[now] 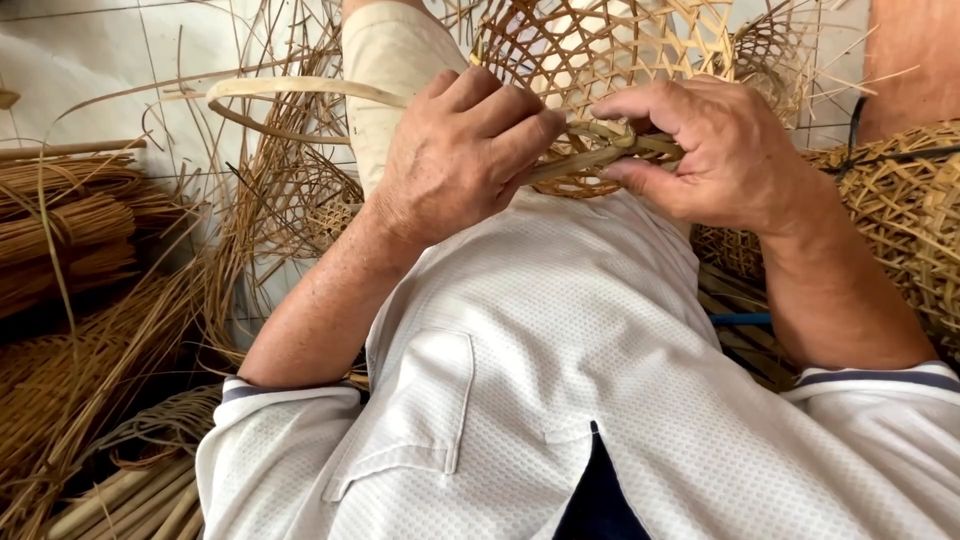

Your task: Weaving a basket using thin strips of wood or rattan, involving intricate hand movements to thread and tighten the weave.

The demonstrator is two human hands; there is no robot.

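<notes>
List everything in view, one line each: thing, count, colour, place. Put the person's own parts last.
open-weave basket: one, pale tan, top centre, rim in both hands
finished baskets: at least one, tan, right edge
loose strip: one, pale, curving at upper left
bundled strips: several bundles, brown, left side
tiled floor: white, upper left
shirt: one, white, centre
left hand: one, gripping the rim
right hand: one, pinching the rim
</notes>
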